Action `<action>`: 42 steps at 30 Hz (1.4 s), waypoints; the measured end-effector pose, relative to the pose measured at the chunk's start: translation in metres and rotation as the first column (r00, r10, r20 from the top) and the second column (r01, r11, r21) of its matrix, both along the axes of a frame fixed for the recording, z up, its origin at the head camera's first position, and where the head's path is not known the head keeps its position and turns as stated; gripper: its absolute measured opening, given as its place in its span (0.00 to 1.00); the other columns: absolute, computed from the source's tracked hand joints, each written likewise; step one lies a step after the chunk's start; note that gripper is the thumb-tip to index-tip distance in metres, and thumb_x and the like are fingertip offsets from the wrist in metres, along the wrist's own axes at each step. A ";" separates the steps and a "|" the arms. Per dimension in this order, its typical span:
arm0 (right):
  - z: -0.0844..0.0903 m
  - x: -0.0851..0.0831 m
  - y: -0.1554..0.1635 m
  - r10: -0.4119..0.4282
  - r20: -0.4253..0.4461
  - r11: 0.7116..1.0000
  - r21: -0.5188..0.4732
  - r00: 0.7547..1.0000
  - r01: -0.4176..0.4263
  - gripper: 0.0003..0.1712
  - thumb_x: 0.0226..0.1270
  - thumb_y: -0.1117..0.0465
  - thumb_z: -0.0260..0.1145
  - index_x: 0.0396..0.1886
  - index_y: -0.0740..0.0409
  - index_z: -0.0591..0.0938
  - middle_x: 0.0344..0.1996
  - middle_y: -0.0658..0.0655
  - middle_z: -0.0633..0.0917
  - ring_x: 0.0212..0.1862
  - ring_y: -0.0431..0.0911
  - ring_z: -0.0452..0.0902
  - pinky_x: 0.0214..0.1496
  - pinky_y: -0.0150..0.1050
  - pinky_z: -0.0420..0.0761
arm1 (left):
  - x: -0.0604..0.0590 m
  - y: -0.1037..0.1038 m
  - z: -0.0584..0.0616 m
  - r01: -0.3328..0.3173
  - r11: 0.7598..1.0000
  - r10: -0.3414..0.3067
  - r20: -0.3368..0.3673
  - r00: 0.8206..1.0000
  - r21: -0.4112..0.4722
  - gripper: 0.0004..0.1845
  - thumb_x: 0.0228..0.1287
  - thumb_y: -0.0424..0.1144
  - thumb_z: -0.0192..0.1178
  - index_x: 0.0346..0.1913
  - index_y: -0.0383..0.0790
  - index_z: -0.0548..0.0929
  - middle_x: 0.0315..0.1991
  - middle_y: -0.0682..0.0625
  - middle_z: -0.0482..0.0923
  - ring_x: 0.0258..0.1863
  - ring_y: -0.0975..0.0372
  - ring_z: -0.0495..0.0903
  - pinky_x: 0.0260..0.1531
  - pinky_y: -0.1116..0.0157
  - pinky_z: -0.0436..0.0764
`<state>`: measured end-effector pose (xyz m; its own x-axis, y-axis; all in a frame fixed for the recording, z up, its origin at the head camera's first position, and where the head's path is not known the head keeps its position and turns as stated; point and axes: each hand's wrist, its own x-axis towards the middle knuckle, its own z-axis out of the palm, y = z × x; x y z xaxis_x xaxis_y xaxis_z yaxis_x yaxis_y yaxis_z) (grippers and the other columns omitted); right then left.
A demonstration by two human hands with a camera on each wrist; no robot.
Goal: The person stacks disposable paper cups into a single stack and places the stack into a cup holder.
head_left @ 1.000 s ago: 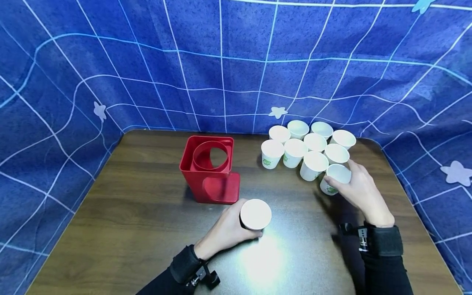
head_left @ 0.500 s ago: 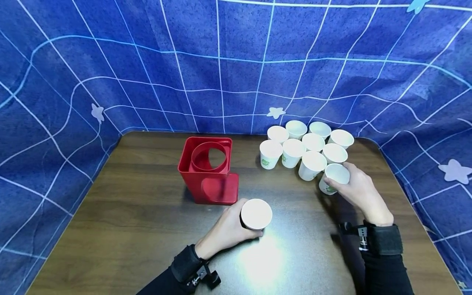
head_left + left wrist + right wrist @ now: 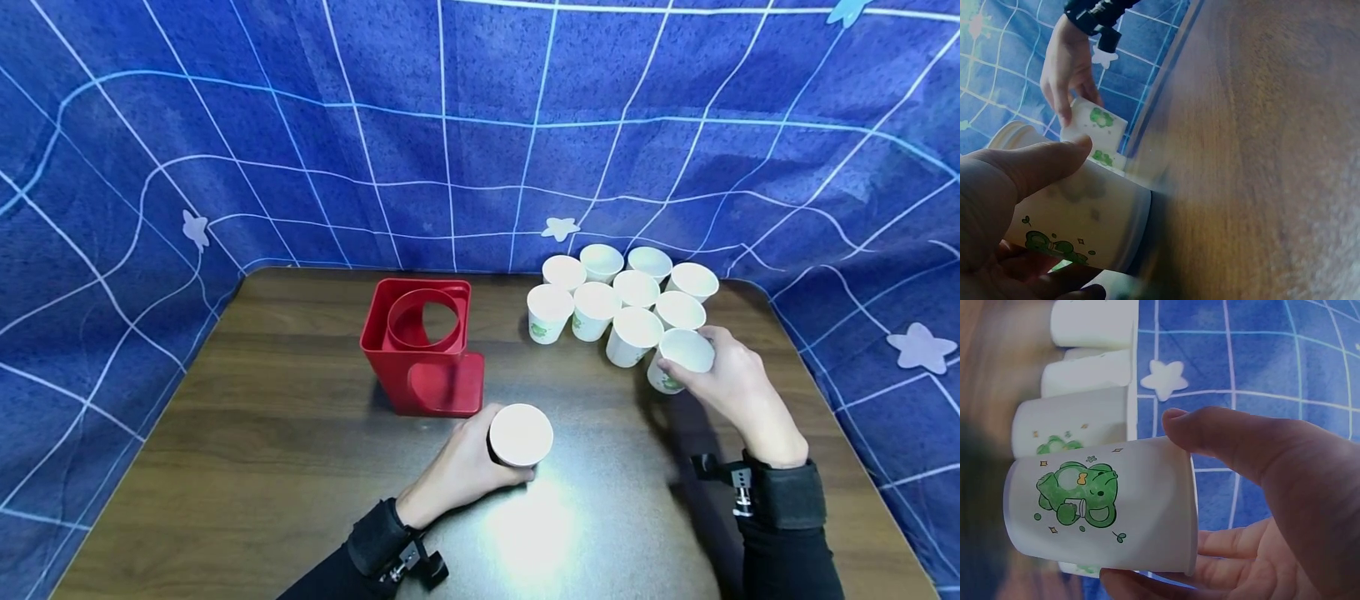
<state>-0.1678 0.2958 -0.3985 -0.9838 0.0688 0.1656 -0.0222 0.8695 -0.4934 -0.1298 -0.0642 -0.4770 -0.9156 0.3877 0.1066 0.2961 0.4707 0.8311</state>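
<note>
My left hand (image 3: pixel 471 462) grips a white paper cup (image 3: pixel 521 435) upright at the front middle of the table. In the left wrist view, the thumb lies across that cup's side, above a small green printed pattern. At the right, my right hand (image 3: pixel 738 390) holds another white paper cup (image 3: pixel 684 354) by its rim, thumb on one side and fingers on the other. A green cartoon bear decorates this cup in the right wrist view. Several more white paper cups (image 3: pixel 636 332) stand upright in a tight cluster just behind it, mouths up.
A red holder (image 3: pixel 442 379) with a square bin and a round ring stands left of centre, behind my left hand. The brown wooden table (image 3: pixel 247 467) ends at a blue curtain (image 3: pixel 487 150) with white lines and stars at the back and sides.
The cup in my right hand has risen slightly and shifted a little right relative to the cluster. My left hand and its cup stay in place.
</note>
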 end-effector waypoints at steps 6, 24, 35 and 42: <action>0.009 0.005 -0.004 -0.002 -0.071 1.000 0.003 0.997 0.002 0.42 0.60 0.46 0.77 0.60 0.75 0.75 0.48 0.76 0.83 0.46 0.67 0.80 0.42 0.57 0.77 | 0.001 0.000 0.001 0.001 1.000 -0.001 0.002 1.000 0.002 0.37 0.41 0.45 0.85 0.57 0.47 0.78 0.51 0.56 0.85 0.51 0.64 0.84 0.55 0.59 0.83; 0.031 0.017 -0.018 0.022 -0.233 0.999 -0.031 0.972 -0.030 0.36 0.59 0.52 0.77 0.60 0.70 0.78 0.50 0.72 0.83 0.49 0.64 0.77 0.46 0.58 0.72 | 0.000 0.000 0.003 -0.012 1.000 0.012 0.006 1.000 -0.013 0.37 0.41 0.45 0.85 0.57 0.47 0.79 0.51 0.56 0.85 0.51 0.63 0.84 0.55 0.58 0.82; 0.035 0.022 -0.030 0.054 -0.353 0.995 -0.065 0.934 -0.082 0.40 0.56 0.54 0.79 0.65 0.69 0.77 0.53 0.72 0.83 0.46 0.58 0.76 0.45 0.44 0.70 | 0.000 0.001 0.001 -0.005 1.000 0.005 0.028 1.000 0.008 0.37 0.41 0.44 0.85 0.57 0.47 0.78 0.52 0.56 0.85 0.52 0.63 0.83 0.56 0.58 0.82; 0.035 0.023 -0.040 0.091 -0.442 0.988 -0.073 0.892 -0.137 0.41 0.50 0.59 0.82 0.65 0.66 0.78 0.49 0.66 0.84 0.40 0.48 0.70 0.41 0.32 0.65 | -0.001 0.001 0.000 0.001 1.000 -0.001 0.014 1.000 0.017 0.37 0.42 0.45 0.85 0.57 0.48 0.78 0.52 0.57 0.85 0.52 0.64 0.83 0.55 0.59 0.83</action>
<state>-0.1444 0.2555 -0.3630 -0.8159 -0.0005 0.5782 -0.3510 0.7951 -0.4946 -0.1305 -0.0631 -0.4774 -0.9166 0.3870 0.0999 0.2845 0.4562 0.8432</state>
